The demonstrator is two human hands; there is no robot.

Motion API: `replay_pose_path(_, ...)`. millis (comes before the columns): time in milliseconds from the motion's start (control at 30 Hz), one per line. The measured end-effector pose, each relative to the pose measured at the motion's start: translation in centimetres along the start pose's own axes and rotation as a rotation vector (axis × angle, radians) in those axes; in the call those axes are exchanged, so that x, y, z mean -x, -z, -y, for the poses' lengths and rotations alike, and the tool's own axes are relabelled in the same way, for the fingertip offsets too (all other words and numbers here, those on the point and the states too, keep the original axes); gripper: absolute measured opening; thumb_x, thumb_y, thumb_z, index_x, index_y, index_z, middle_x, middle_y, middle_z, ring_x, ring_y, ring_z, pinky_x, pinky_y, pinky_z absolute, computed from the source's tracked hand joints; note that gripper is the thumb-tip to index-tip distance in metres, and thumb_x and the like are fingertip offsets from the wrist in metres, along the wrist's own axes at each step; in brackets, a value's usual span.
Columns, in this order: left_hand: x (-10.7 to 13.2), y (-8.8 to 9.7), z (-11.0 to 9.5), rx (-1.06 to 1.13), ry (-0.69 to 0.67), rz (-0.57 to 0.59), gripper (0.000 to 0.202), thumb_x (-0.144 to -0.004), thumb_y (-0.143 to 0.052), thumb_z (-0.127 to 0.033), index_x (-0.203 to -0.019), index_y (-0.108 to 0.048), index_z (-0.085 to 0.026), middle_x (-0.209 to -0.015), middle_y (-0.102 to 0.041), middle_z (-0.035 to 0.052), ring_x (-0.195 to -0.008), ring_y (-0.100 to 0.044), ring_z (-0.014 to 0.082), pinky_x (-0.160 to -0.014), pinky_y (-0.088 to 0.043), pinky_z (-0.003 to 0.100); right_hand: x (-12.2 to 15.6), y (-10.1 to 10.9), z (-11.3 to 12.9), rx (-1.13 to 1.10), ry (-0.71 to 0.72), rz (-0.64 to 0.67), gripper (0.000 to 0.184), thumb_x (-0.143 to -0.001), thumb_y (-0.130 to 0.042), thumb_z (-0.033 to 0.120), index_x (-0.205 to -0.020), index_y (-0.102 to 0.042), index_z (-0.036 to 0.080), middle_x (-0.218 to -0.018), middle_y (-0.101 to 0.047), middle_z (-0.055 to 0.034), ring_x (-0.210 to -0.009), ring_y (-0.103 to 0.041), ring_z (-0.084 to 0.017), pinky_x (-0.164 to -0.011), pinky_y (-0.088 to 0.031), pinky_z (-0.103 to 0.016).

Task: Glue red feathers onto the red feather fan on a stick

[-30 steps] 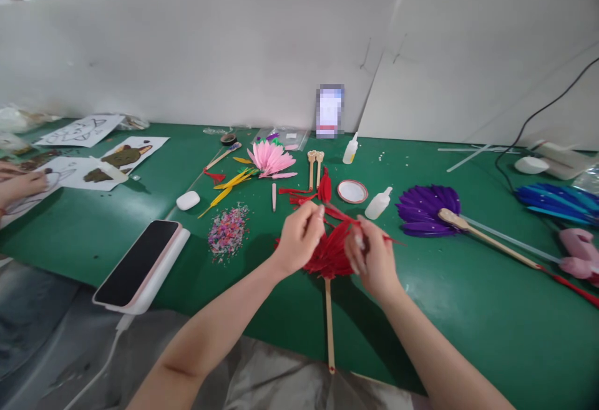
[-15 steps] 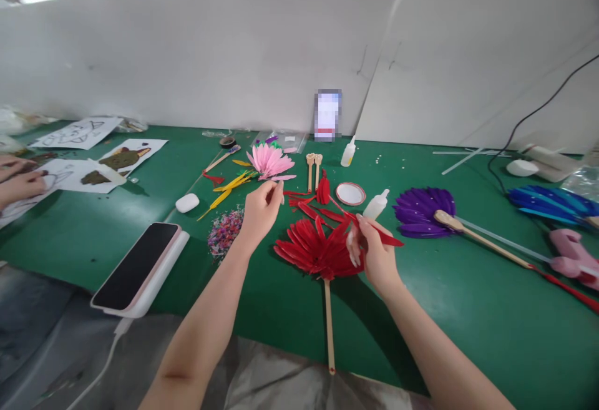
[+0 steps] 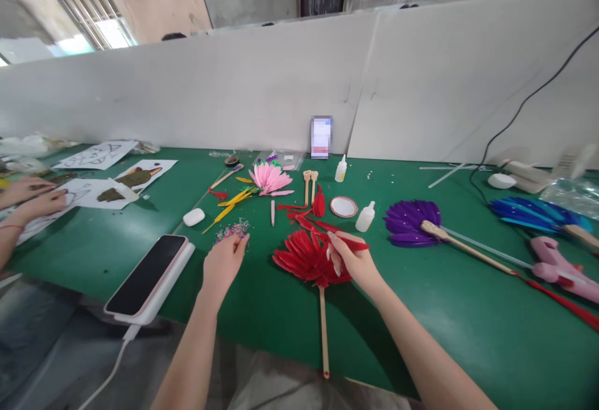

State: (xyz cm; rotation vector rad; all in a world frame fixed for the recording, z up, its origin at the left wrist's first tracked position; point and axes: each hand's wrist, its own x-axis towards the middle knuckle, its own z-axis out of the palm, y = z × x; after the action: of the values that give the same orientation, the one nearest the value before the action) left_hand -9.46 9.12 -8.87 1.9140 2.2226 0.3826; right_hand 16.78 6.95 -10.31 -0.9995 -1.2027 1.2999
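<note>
A red feather fan (image 3: 302, 259) on a wooden stick (image 3: 322, 329) lies on the green table (image 3: 468, 310) in front of me. My right hand (image 3: 353, 260) rests over the fan's right side and pinches a loose red feather (image 3: 349, 243). My left hand (image 3: 223, 263) is at the near edge of a heap of small multicoloured scraps (image 3: 233, 230), fingers pinched together at the scraps. What lies between the fingertips is too small to make out. More loose red feathers (image 3: 299, 213) lie just beyond the fan.
A phone on a white power bank (image 3: 150, 276) lies left. Beyond are a pink feather flower (image 3: 269, 178), yellow feathers (image 3: 231, 201), glue bottles (image 3: 365, 216), a round lid (image 3: 344, 206), a purple fan (image 3: 412, 223), a blue fan (image 3: 533, 213). Another person's hands (image 3: 32, 201) work on papers at far left.
My left hand left the fan, swung out to the left and came down to the scrap heap. My right hand stayed on the fan with the feather. The camera tilted up.
</note>
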Motion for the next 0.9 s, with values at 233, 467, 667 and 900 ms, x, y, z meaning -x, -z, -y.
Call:
replay_pose_path(233, 0.5, 0.1, 0.0, 0.202, -0.1, -0.179, 0.025, -0.083, -0.051, -0.042, -0.094, -0.055, -0.021, -0.071, -0.056, 0.0, -0.063, -0.055, 0.0153, -0.056, -0.039, 0.023, 0.1, -0.3, -0.2, 0.041, 0.016, 0.071, 0.041, -0.088, -0.048, 0.045, -0.057, -0.051, 0.018, -0.034, -0.044, 0.0065, -0.029, -0.039, -0.006, -0.036, -0.031, -0.02)
replay_pose_path(467, 2.6, -2.2, -6.7, 0.67, -0.494, -0.029, 0.028, -0.089, -0.045, -0.038, -0.106, -0.057, -0.02, -0.091, -0.063, 0.0044, -0.074, -0.059, 0.0133, -0.066, -0.046, 0.023, 0.4, -1.0, -0.2, 0.076, 0.045, 0.12, 0.04, -0.087, -0.049, 0.047, -0.059, -0.053, 0.018, -0.035, -0.046, 0.0056, -0.029, -0.041, -0.008, -0.036, -0.033, -0.021)
replay_pose_path(667, 1.6, -3.2, -8.5, 0.774, -0.517, -0.025, 0.023, -0.084, -0.054, -0.039, -0.081, -0.059, -0.017, -0.073, -0.061, 0.0002, -0.066, -0.056, 0.0119, -0.065, -0.044, 0.022, -0.2, -0.6, -0.7, 0.068, 0.061, 0.073, 0.041, -0.084, -0.051, 0.052, -0.059, -0.05, 0.019, -0.036, -0.045, 0.0065, -0.029, -0.041, -0.008, -0.033, -0.034, -0.021)
replay_pose_path(900, 1.3, -3.5, -7.9, 0.951, -0.502, 0.185, 0.026, -0.086, -0.049, -0.043, -0.08, -0.052, -0.017, -0.054, -0.048, -0.0057, -0.047, -0.046, 0.0085, -0.05, -0.039, 0.02, -0.1, -1.2, -0.9, 0.087, 0.087, 0.041, 0.041, -0.083, -0.052, 0.053, -0.06, -0.051, 0.019, -0.035, -0.046, 0.0062, -0.029, -0.042, -0.008, -0.033, -0.035, -0.02)
